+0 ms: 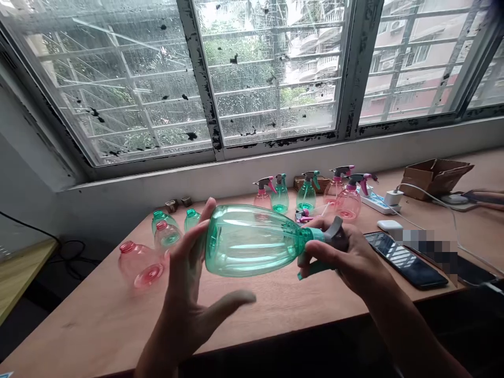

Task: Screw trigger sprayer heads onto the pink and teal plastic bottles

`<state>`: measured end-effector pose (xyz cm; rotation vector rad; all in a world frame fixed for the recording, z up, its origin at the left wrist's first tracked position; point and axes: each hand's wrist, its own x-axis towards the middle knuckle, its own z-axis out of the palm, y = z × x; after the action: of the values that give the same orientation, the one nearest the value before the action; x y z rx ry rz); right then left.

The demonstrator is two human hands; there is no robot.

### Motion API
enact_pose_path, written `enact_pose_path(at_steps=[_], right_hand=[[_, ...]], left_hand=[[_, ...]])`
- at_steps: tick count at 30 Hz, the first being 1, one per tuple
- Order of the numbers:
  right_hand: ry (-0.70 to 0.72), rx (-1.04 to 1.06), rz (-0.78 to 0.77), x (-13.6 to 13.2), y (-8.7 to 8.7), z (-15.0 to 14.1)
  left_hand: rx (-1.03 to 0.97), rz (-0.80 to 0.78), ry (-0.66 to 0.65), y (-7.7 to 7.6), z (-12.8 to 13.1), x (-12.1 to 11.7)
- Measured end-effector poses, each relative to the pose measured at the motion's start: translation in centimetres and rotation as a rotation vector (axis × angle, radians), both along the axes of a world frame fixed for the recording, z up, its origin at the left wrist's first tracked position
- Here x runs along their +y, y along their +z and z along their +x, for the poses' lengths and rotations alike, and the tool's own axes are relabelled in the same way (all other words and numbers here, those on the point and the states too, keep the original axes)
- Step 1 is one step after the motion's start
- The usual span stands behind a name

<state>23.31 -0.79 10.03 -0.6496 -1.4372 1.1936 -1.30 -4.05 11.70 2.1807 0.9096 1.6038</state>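
A clear green spray bottle (252, 241) lies sideways in the air above the table, its base to the left and its grey and green spray head (334, 236) to the right. My right hand (350, 262) is closed round the collar and spray head. At the bottle's base is my left hand (192, 294), fingers stretched up beside it and thumb spread away below. Whether those fingers touch the plastic I cannot tell. Left of them stand headless bottles, including a pink bottle (136, 265), a smaller pink bottle (166, 236) and a green bottle (157, 218).
Several bottles with spray heads, such as a green one (307, 197) and a pink one (348, 202), stand near the window wall. On the right are a power strip (378, 202), a cardboard box (433, 178), a phone (405, 260) and a white case (389, 226). Another person's hand (488, 197) shows at the right edge.
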Motion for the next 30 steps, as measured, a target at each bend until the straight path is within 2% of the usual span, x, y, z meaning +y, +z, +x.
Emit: enact_pose_path(at_steps=[1,3,5,6,8,10,12,14,16,18,19,20,21,24,26,28,30], right_hand=[[-0.073,-0.060,0.133,-0.1,-0.2,0.0],[-0.229,-0.219,0.517,-0.2,-0.8,0.1],[-0.318,-0.380,0.889,-0.3,-1.2,0.1],[-0.328,-0.444,1.007,-0.3,-1.3,0.0],[-0.323,-0.538,1.067,-0.3,-1.4,-0.2],[-0.329,-0.550,0.964,-0.2,-1.4,-0.5],[-0.320,-0.473,0.732,-0.1,-1.2,-0.7],[-0.198,-0.316,0.400,0.0,-0.9,-0.7],[0.017,-0.152,0.092,0.1,-0.6,-0.6],[0.164,-0.053,-0.052,0.3,-0.5,-0.6],[0.159,-0.049,-0.035,0.3,-0.6,-0.5],[0.095,-0.077,0.049,0.3,-0.7,-0.6],[-0.009,-0.125,0.198,0.3,-0.9,-0.6],[-0.332,-0.322,0.814,0.2,-1.6,-1.0],[-0.383,-0.433,1.119,0.3,-1.9,-1.2],[-0.341,-0.519,1.239,0.3,-2.2,-1.5],[-0.329,-0.546,1.202,0.3,-2.2,-1.6]], left_hand=[[-0.030,-0.026,-0.028,0.1,-0.1,-0.1],[-0.085,-0.124,-0.057,0.1,-0.6,-0.2],[-0.094,-0.274,-0.029,-0.1,-1.4,0.1],[-0.074,-0.353,0.002,-0.2,-1.8,0.4],[-0.001,-0.464,0.064,-0.5,-2.6,0.9],[0.090,-0.474,0.089,-0.5,-3.1,1.2],[0.136,-0.415,0.065,-0.3,-3.1,1.1],[0.141,-0.334,0.045,-0.1,-2.9,0.8],[0.148,-0.254,0.042,0.0,-2.4,0.2],[0.172,-0.188,0.065,-0.2,-2.1,-0.3],[0.181,-0.167,0.095,-0.3,-2.1,-0.5],[0.185,-0.163,0.127,-0.5,-2.1,-0.6],[0.184,-0.175,0.148,-0.7,-2.3,-0.6],[0.149,-0.249,0.084,-0.9,-3.5,-0.1],[0.080,-0.280,0.028,-0.9,-4.2,0.4],[0.048,-0.307,0.086,-0.8,-4.5,0.9],[0.095,-0.333,0.191,-0.8,-4.2,1.2]])
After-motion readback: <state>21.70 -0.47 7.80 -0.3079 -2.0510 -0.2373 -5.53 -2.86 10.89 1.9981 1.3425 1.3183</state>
